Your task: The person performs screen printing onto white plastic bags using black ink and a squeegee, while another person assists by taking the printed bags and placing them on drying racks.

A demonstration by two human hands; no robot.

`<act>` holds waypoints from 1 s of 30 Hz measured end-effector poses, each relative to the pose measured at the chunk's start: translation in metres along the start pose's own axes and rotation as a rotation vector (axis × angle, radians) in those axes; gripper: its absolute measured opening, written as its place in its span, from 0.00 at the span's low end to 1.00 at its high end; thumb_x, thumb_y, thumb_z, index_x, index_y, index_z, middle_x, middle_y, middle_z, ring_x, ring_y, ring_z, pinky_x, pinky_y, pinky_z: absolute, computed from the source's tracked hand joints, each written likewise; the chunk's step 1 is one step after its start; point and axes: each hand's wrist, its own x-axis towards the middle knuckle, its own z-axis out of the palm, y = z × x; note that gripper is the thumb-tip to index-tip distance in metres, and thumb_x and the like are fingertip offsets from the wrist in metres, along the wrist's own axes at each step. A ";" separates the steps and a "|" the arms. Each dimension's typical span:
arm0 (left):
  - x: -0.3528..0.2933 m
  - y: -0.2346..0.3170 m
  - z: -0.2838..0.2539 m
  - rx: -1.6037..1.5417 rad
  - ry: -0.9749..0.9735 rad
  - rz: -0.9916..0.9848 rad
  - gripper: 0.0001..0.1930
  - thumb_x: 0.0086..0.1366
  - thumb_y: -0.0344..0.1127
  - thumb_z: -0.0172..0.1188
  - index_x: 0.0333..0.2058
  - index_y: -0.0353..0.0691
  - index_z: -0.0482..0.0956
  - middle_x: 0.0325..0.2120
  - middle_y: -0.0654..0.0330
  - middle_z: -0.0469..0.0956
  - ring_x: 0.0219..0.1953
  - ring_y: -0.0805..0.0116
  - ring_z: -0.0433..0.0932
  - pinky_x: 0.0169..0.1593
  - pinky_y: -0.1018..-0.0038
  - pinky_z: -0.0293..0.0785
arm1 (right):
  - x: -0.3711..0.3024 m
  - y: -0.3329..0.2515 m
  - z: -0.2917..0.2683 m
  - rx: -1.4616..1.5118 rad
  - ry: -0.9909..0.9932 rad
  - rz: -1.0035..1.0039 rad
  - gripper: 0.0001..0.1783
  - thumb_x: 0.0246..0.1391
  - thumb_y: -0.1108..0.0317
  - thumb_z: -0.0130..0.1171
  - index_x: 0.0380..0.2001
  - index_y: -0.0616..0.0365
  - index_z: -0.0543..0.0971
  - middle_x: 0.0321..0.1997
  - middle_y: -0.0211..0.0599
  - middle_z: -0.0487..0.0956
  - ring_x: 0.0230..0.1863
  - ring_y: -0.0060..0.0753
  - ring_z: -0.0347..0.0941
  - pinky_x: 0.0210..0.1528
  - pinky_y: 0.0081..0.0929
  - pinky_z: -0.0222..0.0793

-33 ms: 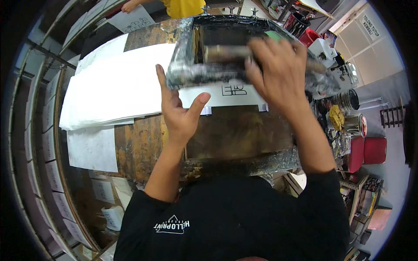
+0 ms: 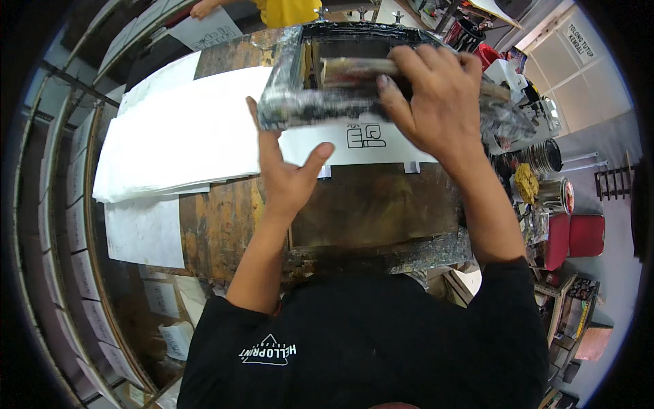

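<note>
A screen-printing frame [image 2: 283, 112], dark and smeared with ink, is tilted with its near edge raised off the table. My right hand [image 2: 439, 102] is closed round the squeegee [image 2: 357, 71], a wooden-handled bar inside the frame. Beneath the near edge lies a white sheet [image 2: 402, 151] with black outlined print, partly covered by the frame. My left hand [image 2: 289, 170] is at the frame's near left corner, thumb spread apart from the fingers. One fingertip shows left of the corner; the other fingers are hidden behind the frame.
A tall stack of white paper [image 2: 177, 143] lies left of the frame. Two small white tabs, one a white stop [image 2: 412, 167], sit along the sheet's near edge. Cans and a yellow cloth [image 2: 526, 184] stand at the right. Another person in yellow [image 2: 289, 12] handles a sheet at the far left.
The frame's near edge has risen slightly, showing more of the print. My left hand has moved a little to the right; my right hand has shifted slightly up with the squeegee.
</note>
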 end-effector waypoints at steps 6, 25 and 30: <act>-0.041 -0.053 0.001 1.238 -0.576 -0.024 0.68 0.61 0.86 0.51 0.75 0.23 0.56 0.78 0.34 0.53 0.82 0.38 0.49 0.72 0.24 0.11 | 0.055 0.030 -0.002 -0.023 0.028 -0.019 0.23 0.67 0.48 0.59 0.53 0.54 0.82 0.41 0.38 0.82 0.48 0.46 0.78 0.54 0.45 0.64; 0.082 -0.054 -0.160 1.386 0.209 -0.201 0.35 0.72 0.38 0.68 0.75 0.42 0.68 0.67 0.42 0.76 0.70 0.45 0.74 0.81 0.43 0.44 | 0.094 0.042 -0.020 0.075 -0.053 0.135 0.28 0.71 0.43 0.51 0.47 0.62 0.75 0.28 0.41 0.81 0.32 0.37 0.77 0.46 0.43 0.73; 0.066 0.006 -0.073 -0.273 -0.324 -0.236 0.62 0.61 0.29 0.79 0.82 0.37 0.40 0.53 0.47 0.82 0.44 0.68 0.84 0.46 0.74 0.85 | 0.056 0.017 -0.005 0.029 -0.062 0.062 0.29 0.62 0.44 0.61 0.52 0.59 0.79 0.33 0.40 0.80 0.38 0.42 0.77 0.50 0.46 0.68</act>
